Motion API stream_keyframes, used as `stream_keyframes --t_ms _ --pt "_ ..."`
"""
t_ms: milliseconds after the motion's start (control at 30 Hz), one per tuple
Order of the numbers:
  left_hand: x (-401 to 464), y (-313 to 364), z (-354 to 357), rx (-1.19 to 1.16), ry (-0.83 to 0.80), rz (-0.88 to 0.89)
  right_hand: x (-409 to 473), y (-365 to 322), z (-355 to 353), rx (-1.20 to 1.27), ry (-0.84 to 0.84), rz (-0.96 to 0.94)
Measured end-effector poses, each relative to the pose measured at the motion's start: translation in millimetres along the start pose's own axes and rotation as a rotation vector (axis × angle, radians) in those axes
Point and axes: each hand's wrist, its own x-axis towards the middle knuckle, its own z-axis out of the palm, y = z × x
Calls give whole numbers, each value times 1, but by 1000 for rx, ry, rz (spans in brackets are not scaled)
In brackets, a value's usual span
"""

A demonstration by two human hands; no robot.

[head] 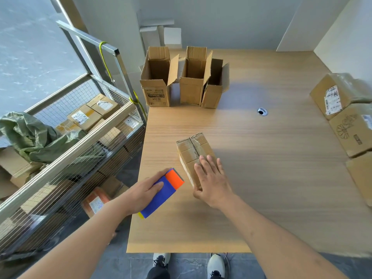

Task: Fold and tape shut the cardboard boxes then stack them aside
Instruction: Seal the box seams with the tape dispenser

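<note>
Cardboard box [193,152] taped shut | right hand [211,180] flat on it | left hand [145,193] grips dispenser [163,192]

One small brown cardboard box [193,156] lies closed near my edge of the table [261,158], clear tape along its top seam. Three taller boxes [182,81] stand upright at the far edge, flaps open, untaped.

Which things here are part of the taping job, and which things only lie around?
Job: small box under right hand; tape dispenser in left hand; three open boxes; stacked boxes.
Lying about: wire cart with parcels, green sack, cable hole.
</note>
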Motion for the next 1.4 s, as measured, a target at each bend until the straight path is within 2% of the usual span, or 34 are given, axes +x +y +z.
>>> stream_keyframes --t_ms 133,267,367,467,533,667,767,867,1067,1167,1233,1333,1400 --pt "-6 6 -20 -85 0 87 2 8 -28 -56 -68 -41" --pt "-11 13 -40 -104 28 124 0 34 -45 -109 -30 -100" --pt "-10 13 -52 -99 52 121 3 42 -50 -43 -37 -70" --pt "-6 11 -61 -55 42 146 10 22 -56 114 -37 28" --pt "-3 10 -66 -8 39 156 20 2 -57 100 -29 137" --pt "2 8 -72 60 48 168 45 -38 -43 118 -51 471" --pt "6 6 -78 100 33 176 56 -56 -33 129 -35 548" --pt "11 3 -85 121 14 172 57 -57 -28 165 -26 477" --pt "17 6 -93 155 -48 206 32 -13 -51 123 -163 88" --pt "18 13 -93 167 -78 236 28 4 -50 122 -199 36" --pt "16 19 -93 174 -100 251 26 6 -54 313 -167 63" --pt "13 30 -95 221 -127 283 23 -7 -69 880 73 118" --pt "11 39 -98 228 -123 305 20 -18 -84 1157 91 122"
